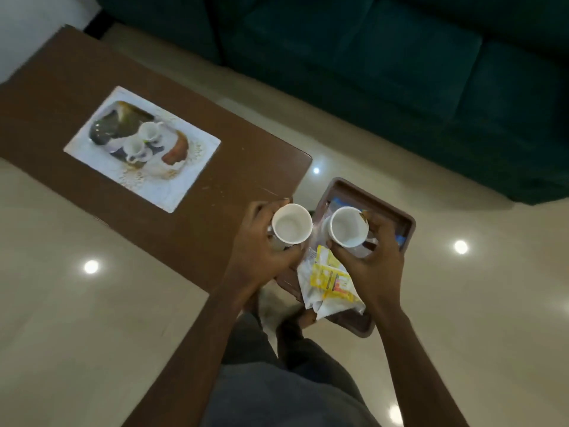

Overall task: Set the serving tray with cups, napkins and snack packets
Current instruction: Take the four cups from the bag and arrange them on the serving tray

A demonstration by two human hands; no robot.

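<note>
My left hand [261, 241] grips a white cup [291, 224] from its left side, held above the near corner of the table. A second white cup [348, 225] is in my right hand [374, 257], over the brown serving tray [403, 221]. Both cups are upright and look empty. The tray sits low, past the table's right end, and holds a yellow snack packet [331, 277] lying on white napkins [332, 306]. Blue packaging [400, 240] shows at the tray's right side, mostly hidden by my right hand.
The brown table [191, 195] carries a printed placemat [141, 149] showing cups and a teapot. A dark green sofa [400, 72] runs across the back. The glossy beige floor [477, 303] reflects ceiling lights. My legs are directly below.
</note>
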